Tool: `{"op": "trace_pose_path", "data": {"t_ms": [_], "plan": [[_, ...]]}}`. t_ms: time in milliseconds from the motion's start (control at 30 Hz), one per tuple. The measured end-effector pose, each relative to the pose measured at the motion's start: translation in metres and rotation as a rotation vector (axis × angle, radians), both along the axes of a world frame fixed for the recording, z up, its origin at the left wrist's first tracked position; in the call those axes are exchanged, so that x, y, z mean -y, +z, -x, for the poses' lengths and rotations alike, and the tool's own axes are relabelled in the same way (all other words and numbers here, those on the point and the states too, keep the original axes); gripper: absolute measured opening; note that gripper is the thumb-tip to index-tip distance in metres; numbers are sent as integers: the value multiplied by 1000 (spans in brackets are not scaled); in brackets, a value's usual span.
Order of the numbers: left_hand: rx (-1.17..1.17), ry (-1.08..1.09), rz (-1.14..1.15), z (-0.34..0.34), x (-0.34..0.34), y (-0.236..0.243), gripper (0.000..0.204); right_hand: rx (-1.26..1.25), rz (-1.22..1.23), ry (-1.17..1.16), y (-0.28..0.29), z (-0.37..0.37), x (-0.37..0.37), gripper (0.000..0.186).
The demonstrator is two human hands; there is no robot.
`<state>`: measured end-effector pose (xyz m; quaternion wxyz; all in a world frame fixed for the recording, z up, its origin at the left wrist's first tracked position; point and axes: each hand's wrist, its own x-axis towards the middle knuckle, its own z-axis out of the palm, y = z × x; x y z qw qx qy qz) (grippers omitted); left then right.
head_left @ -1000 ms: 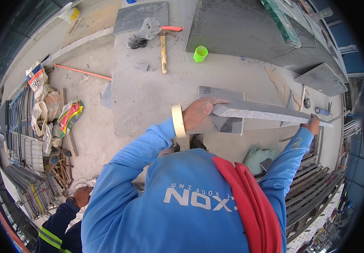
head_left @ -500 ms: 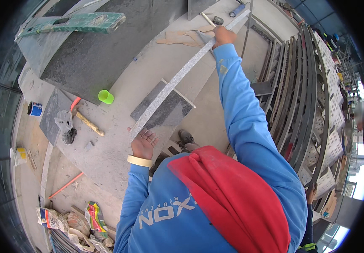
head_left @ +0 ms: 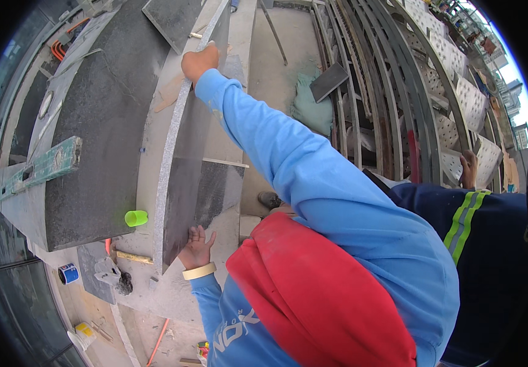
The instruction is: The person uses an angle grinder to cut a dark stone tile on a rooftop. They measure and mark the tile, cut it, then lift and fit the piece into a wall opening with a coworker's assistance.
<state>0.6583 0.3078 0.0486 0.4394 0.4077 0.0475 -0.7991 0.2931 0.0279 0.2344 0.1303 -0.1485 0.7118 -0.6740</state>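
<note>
A long dark stone slab (head_left: 181, 183) stands on its edge, with its pale speckled edge facing up. Near its far end, my right hand (head_left: 200, 62) is closed over that upper edge. My left hand (head_left: 196, 249) is by the slab's near end, palm up and fingers spread; they are close against the dark face, though I cannot tell how firmly they touch. Around my left wrist sits a cream ring like a roll of tape (head_left: 199, 271). Behind the slab lies a grey stone piece (head_left: 222, 192) with a thin light strip across it.
Left of the slab are a lime-green cup (head_left: 135, 218), a green spirit level (head_left: 44, 169), a wooden-handled hammer (head_left: 134, 257) and a blue can (head_left: 68, 273). Long metal bars (head_left: 392, 92) lie stacked at right. A co-worker's dark sleeve (head_left: 453, 214) with reflective bands is close on my right.
The slab now shows its dark face, and its far end has swung left in view. My right hand moved left with it. The view turned, and the co-worker's sleeve shows more at right.
</note>
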Motion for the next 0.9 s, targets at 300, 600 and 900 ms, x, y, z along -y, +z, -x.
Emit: {"op": "trace_pose_path", "data": {"t_ms": [300,600,900], "plan": [[-98,34,25,-5,7,-5,48,21,-127,125,24,-14,-9,64],[-201,179,54,1,5,-13,40,-2,52,151,-10,9,5,58],[237,-130,12,12,6,-11,55,453,360,581,5,-6,-134,52]]}}
